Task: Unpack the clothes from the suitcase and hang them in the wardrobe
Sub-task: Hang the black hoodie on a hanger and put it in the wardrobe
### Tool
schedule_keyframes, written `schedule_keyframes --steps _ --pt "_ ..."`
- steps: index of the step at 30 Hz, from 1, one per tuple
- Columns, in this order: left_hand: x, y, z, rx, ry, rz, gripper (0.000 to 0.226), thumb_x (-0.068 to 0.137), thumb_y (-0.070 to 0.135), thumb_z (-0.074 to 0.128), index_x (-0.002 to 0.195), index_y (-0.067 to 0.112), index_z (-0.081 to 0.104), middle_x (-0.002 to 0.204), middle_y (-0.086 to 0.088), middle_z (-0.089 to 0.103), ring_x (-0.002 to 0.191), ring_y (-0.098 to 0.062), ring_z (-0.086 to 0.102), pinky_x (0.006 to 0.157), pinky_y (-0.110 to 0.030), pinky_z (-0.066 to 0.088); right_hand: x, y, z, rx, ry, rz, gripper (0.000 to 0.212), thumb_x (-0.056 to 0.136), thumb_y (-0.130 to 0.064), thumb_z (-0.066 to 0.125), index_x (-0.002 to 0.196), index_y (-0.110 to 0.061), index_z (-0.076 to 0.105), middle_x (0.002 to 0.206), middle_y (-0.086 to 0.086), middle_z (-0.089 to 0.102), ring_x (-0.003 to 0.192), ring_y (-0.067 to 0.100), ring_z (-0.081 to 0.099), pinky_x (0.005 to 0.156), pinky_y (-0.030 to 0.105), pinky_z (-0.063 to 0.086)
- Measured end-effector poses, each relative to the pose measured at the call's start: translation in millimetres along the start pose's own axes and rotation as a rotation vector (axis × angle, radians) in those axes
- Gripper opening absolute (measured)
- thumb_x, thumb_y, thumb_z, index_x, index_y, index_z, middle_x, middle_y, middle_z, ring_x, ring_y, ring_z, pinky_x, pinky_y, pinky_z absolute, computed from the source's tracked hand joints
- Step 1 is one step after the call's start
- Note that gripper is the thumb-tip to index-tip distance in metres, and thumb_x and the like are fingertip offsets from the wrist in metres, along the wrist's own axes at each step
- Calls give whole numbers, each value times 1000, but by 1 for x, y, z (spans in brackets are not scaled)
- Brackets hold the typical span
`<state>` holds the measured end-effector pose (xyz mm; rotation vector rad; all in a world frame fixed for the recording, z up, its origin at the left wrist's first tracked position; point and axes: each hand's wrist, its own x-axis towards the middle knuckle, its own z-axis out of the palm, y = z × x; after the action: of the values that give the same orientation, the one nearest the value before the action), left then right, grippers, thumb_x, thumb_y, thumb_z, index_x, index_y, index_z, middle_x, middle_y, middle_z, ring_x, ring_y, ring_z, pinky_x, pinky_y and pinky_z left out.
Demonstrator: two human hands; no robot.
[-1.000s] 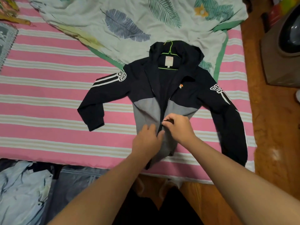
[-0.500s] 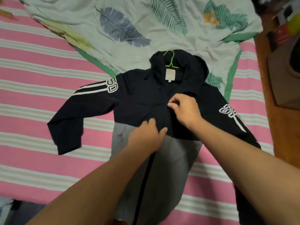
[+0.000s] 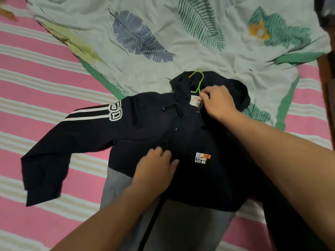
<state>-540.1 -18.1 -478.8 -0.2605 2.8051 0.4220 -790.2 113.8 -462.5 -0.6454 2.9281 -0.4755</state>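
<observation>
A black and grey hooded jacket [image 3: 145, 131] lies face up on the bed, zipped closed, its left sleeve spread out with white stripes. A green hanger [image 3: 199, 82] sits inside it, with only the hook showing over the hood. My right hand [image 3: 216, 102] pinches the jacket at the collar, by the white neck label, where the zip ends. My left hand [image 3: 156, 167] presses the jacket front flat near the middle of the chest, fingers on the fabric beside the zip. The jacket's right sleeve is hidden under my right arm.
The jacket rests on a pink and white striped bed sheet [image 3: 45, 91]. A crumpled white blanket with leaf prints [image 3: 163, 33] lies behind the hood. A wooden edge [image 3: 329, 73] shows at the far right.
My right hand has travelled up the jacket front from the waist to the collar, and the front is now closed. My left hand followed upward. The view moved closer to the bed.
</observation>
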Motion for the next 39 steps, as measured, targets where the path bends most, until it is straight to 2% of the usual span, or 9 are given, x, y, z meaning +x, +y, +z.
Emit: schedule_keyframes --steps 5,10,16,19,22,27,33,37,39 --pt "18 -28 23 50 -144 -58 51 102 49 40 149 31 33 143 0 33 127 -23 36 100 -41 43 45 11 18 -183 -86 4 28 90 -3 48 108 -13 67 105 17 66 106 36 48 81 39 41" --pt "19 -37 30 63 -249 -4 67 102 45 42 160 30 14 160 -2 13 144 -24 21 112 -42 36 52 15 40 -338 -164 34 11 93 -15 52 95 -17 63 100 9 64 109 34 47 83 41 33" --pt "7 -42 4 -130 -447 -42 68 100 40 50 160 32 18 167 4 7 152 -22 18 120 -39 29 -8 1 -9 -29 26 -152 22 96 -27 60 79 -15 64 81 9 66 85 37 57 70 40 42" --pt "-20 -40 -47 -214 53 -21 43 97 30 47 140 27 52 140 6 45 126 -22 53 101 -36 46 -74 -16 -65 146 110 -175 15 94 -24 61 82 -18 69 74 2 60 75 32 59 67 40 47" --pt "-37 -34 -140 -191 529 103 42 95 32 45 131 15 60 130 -7 52 120 -30 51 104 -44 43 -127 -48 -142 297 248 -151 20 93 -30 58 91 -21 75 76 -5 64 76 21 58 74 34 46" --pt "-91 -19 -326 -38 682 273 52 102 45 35 147 22 47 135 -12 49 122 -34 45 106 -51 39 -181 -137 -319 381 430 -213 24 92 -30 59 96 -16 78 87 -14 68 86 9 60 82 26 45" --pt "-196 -48 -496 -126 680 434 53 100 62 19 93 21 52 83 -5 62 81 -34 63 66 -40 43 -227 -226 -496 247 537 -337 25 96 -30 57 92 -12 73 85 -3 69 81 15 63 76 35 49" --pt "-263 -69 -577 74 811 334 40 98 54 24 75 28 45 77 -8 65 77 -36 66 64 -43 47 -244 -254 -561 331 463 -371 18 100 -23 59 92 -14 72 87 -6 70 84 6 62 81 23 46" --pt "-290 -64 -605 127 1001 295 42 97 51 32 82 25 61 87 -7 63 88 -35 64 71 -44 50 -255 -278 -575 386 417 -413 16 99 -17 59 94 -14 73 89 -10 71 85 -8 61 83 13 45"
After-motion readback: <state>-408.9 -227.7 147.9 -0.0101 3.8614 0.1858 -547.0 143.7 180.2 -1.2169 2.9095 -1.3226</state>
